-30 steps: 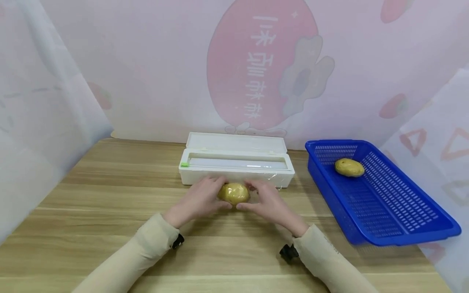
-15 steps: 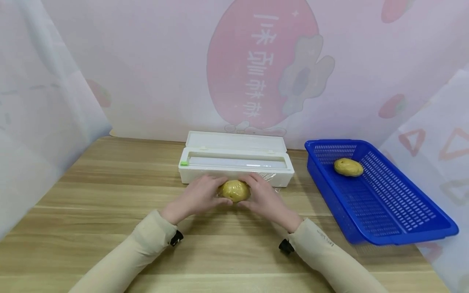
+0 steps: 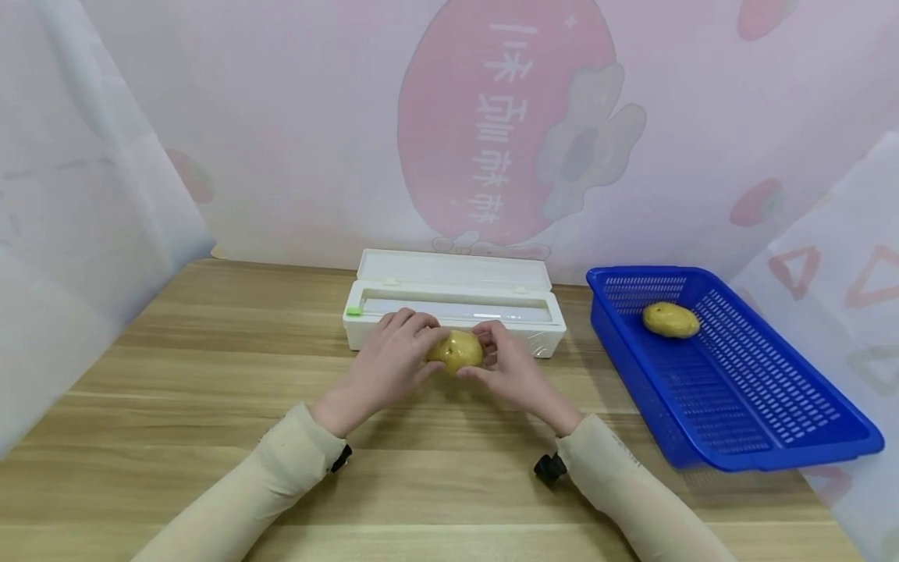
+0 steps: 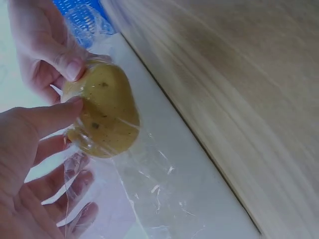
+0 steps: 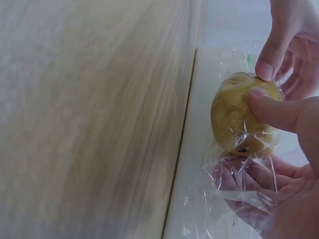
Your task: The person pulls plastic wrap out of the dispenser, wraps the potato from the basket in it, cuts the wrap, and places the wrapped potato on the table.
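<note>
Left wrist, yellow potato (image 4: 112, 107), dk-specked, w/ clear wrap (image 4: 156, 190)

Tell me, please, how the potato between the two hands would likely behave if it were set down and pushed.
The potato would probably roll or rock, given its rounded sides. The clear film around it looks glossy, so it may feel slippery. Where that film trails loose beside it, it might drag and slow any roll.

The head view is bright, with soft, faint shadows on the table (image 3: 211, 375). Shiny white spots show on the plastic wrap (image 5: 244, 196). Both wrist views look dimmer and fuzzier.
</note>
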